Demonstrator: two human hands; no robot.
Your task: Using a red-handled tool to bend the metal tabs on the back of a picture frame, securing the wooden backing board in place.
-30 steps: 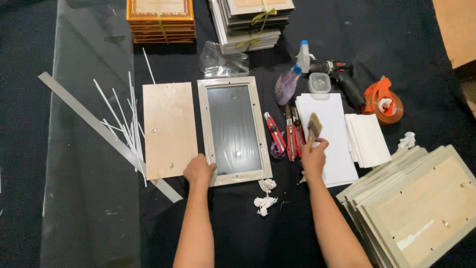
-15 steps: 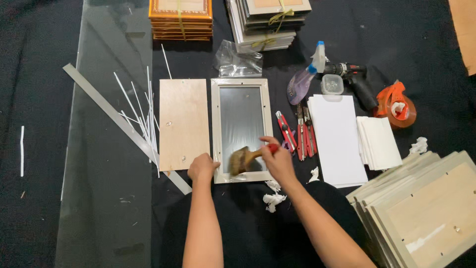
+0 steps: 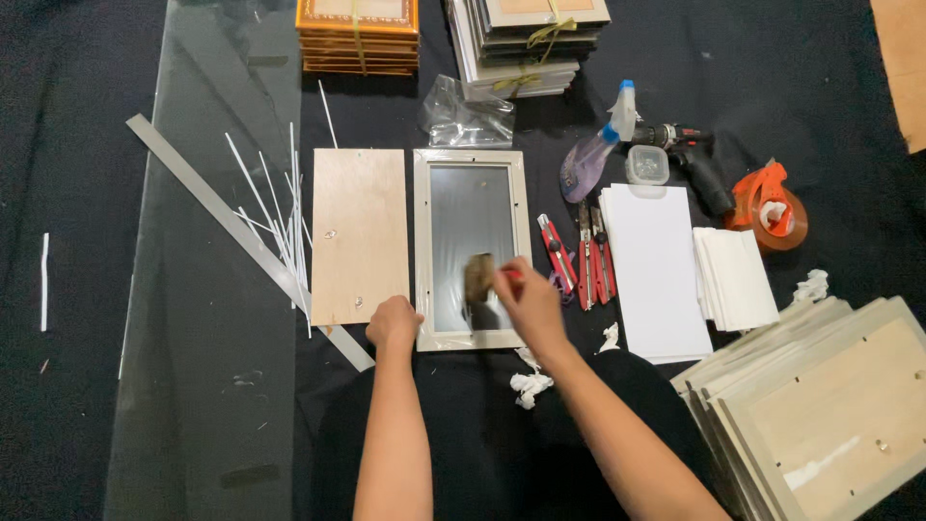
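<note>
Right hand (image 3: pixel 529 307), fingers wrapped around a small brush (image 3: pixel 478 278), sits on the frame's glass (image 3: pixel 470 232); left hand (image 3: pixel 393 323), fingers curled, presses the frame (image 3: pixel 422 249) corner.

board (image 3: pixel 359 234) left of frame (image 3: pixel 472 249) (cutters (image 3: pixel 577 255) right), paper (image 3: pixel 656 270) beyond.

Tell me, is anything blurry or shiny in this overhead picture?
In the head view, the brush and right hand are smeared by motion; the left hand looks sharp. The frame's glass shows a soft grey sheen, and the large glass sheet reflects faintly. Lighting is even; the dark cloth hides shadows.
</note>
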